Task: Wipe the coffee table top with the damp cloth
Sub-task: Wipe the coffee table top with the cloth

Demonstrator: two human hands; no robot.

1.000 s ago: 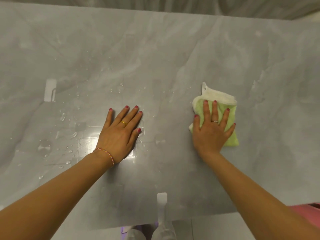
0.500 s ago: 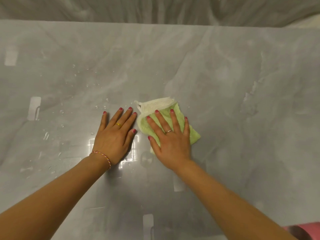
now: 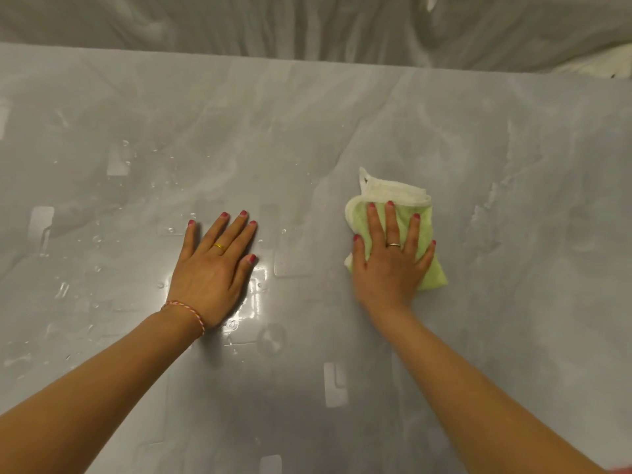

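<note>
Head view: the right hand lies flat, fingers straight and slightly spread, pressing the folded green cloth onto the grey coffee table top, right of centre. The left hand rests flat on the glossy surface, fingers straight and nearly together, among water droplets.

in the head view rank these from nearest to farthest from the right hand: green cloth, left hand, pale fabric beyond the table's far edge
From the right hand:
1. Green cloth, directly under its flat fingers.
2. Left hand, flat on the table top to its left.
3. Pale fabric, beyond the far edge.
</note>
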